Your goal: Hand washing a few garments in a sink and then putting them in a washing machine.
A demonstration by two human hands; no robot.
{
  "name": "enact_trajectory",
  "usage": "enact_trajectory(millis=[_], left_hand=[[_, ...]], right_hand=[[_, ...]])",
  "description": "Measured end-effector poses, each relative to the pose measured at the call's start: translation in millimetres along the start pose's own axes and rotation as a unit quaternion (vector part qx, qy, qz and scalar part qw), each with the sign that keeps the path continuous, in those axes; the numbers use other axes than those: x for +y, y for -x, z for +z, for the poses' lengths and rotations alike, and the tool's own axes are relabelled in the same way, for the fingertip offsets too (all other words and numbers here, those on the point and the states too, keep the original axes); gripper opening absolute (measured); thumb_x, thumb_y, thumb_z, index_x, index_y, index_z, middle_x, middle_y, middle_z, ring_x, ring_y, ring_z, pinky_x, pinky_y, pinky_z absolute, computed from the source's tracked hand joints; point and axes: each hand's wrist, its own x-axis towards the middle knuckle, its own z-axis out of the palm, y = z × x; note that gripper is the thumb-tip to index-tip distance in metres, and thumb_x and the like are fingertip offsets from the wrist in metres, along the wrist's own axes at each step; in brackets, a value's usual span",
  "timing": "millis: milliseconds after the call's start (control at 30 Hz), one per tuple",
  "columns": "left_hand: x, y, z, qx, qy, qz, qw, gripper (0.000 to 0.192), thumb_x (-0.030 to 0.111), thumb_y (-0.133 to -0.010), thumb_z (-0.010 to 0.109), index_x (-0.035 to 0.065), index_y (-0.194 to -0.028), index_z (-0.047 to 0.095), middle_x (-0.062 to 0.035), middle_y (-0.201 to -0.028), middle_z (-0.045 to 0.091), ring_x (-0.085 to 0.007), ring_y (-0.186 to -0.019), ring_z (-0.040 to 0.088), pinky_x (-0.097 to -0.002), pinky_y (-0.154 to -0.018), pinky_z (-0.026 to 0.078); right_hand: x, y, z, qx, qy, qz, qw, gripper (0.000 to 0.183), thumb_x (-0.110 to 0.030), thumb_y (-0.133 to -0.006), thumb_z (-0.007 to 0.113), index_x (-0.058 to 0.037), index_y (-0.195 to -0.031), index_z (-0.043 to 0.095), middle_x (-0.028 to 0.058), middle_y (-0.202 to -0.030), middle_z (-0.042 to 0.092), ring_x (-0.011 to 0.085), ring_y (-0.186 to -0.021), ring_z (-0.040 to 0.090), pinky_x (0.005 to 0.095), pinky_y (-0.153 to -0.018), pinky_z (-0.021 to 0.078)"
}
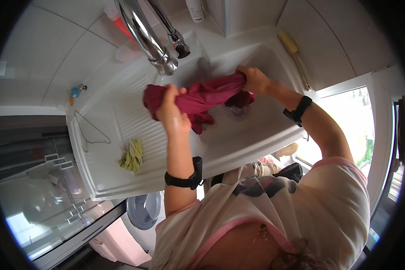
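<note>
A wet-looking maroon cloth (206, 96) stretches between my two hands above the laundry sink. My left hand (172, 111) grips its left end, over the edge of the ribbed washboard (135, 111). At the other end, my right hand (254, 80) is closed around the cloth above the white basin (266, 111). Loose folds hang below the middle of the bundle, and what the cloth is as a garment cannot be told. The basin's drain (238, 111) shows partly beneath it. Black bands circle both wrists.
A chrome faucet (148, 37) arches close behind my left hand. On the washboard side lie a crumpled yellow-green cloth (131, 155) and a wire hanger (91, 133). A scrubbing brush (293, 57) rests on the right rim. A white bottle (195, 10) stands at the back.
</note>
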Motion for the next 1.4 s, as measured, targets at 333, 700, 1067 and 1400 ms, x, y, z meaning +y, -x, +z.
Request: enact_trajectory(millis=[333, 700, 1067, 1400], left_hand=[[-136.6, -52.4, -4.3, 0.107, -0.258, -0.36, 0.89, 0.044, 0.039, -0.08, 0.054, 0.012, -0.114, 0.047, -0.0104, -0.13, 0.032, -0.0318, -0.115, 0.032, -0.0539, -0.09, 0.022], [-175.6, -73.6, -5.3, 0.08, -0.314, -0.424, 0.846, 0.066, 0.051, -0.08, 0.045, 0.0151, -0.132, 0.026, -0.0118, -0.138, 0.019, -0.037, -0.124, 0.018, -0.0595, -0.094, 0.014], [-158.3, -77.7, -27.9, -0.378, 0.178, -0.288, 0.862, 0.066, 0.061, -0.079, 0.034, 0.013, -0.124, 0.039, -0.0107, -0.127, 0.037, -0.0279, -0.115, 0.035, -0.0449, -0.093, 0.029], [-145.1, -60.6, -4.7, -0.42, 0.189, -0.292, 0.839, 0.057, 0.053, -0.081, 0.04, 0.0123, -0.121, 0.04, -0.0101, -0.125, 0.037, -0.0286, -0.112, 0.036, -0.0464, -0.09, 0.032]], right_hand=[[76.1, -33.5, 43.4, -0.118, 0.108, 0.281, 0.946, 0.111, -0.034, -0.049, 0.079, -0.0235, -0.134, 0.009, 0.0175, -0.139, -0.003, 0.0451, -0.125, 0.004, 0.0543, -0.096, 0.0255], [91.1, -36.7, 105.3, -0.079, 0.221, 0.193, 0.953, 0.058, -0.018, -0.072, 0.054, -0.0226, -0.126, 0.034, 0.015, -0.138, 0.012, 0.0396, -0.123, 0.019, 0.0567, -0.086, 0.0306], [-39.8, 19.7, 80.2, 0.179, -0.005, -0.149, 0.973, 0.03, -0.025, -0.062, 0.061, -0.0118, -0.088, 0.058, 0.0187, -0.114, 0.042, 0.0385, -0.103, 0.04, 0.0471, -0.079, 0.0391], [-48.7, 5.6, 73.4, 0.299, 0.02, -0.257, 0.919, 0.02, -0.022, -0.063, 0.061, -0.0095, -0.078, 0.056, 0.0093, -0.088, 0.053, 0.0292, -0.079, 0.052, 0.0382, -0.061, 0.0466]])
